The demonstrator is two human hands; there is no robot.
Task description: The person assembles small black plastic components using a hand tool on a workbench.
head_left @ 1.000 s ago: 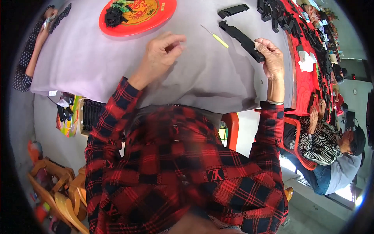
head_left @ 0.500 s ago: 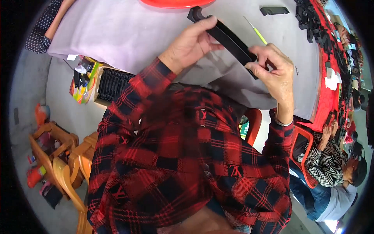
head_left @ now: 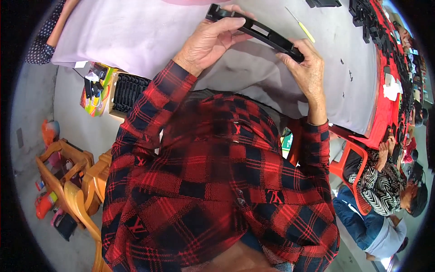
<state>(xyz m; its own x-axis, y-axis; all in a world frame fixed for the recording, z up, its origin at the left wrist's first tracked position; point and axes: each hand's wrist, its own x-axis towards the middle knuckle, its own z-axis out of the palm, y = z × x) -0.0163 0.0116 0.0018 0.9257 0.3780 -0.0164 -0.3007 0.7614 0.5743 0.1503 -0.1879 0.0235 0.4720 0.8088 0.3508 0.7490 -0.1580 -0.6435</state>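
Observation:
A long black plastic part [head_left: 273,41] with a rectangular slot through its middle is held up over the cloth-covered table, sloping down to the right. My left hand [head_left: 213,40] is closed on its left end, thumb along the near face and fingers behind. At the other end, my right hand [head_left: 304,68] pinches the part between thumb and fingers. A thin tool with a yellow-green handle [head_left: 306,32] lies on the cloth just beyond my right hand. Small dark scraps [head_left: 350,75] are scattered to the right.
Another black part [head_left: 323,2] lies at the far edge, with a heap of black parts [head_left: 362,20] on red cloth at right. A box of black parts [head_left: 131,93] stands left, below the table. Another person's arm [head_left: 63,22] is far left; a seated person [head_left: 378,181] is at right.
The black part has been turned so its slotted side shows, and it now lies flatter. My right hand has moved left and up; the view has shifted slightly.

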